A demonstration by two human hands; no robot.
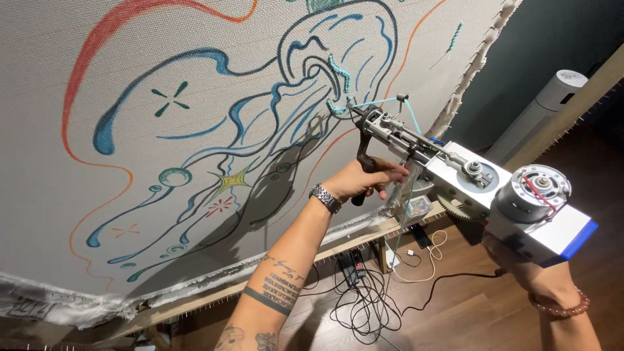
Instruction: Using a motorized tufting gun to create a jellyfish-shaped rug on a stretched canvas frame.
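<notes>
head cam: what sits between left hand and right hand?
The tufting gun body spans it: left hand grips the front handle, right hand holds under the motor end. Shown in the head view.

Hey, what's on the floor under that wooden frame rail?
Under the rail, a black power strip lies on the wood floor amid tangled black cables, with a white cable looping nearby. The left arm covers the floor further left.

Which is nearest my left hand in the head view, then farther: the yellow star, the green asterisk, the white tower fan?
From the left hand:
1. Yellow star, on the cloth, left of it.
2. Green asterisk, up the cloth, farther left.
3. White tower fan, far right, behind the frame.
</notes>
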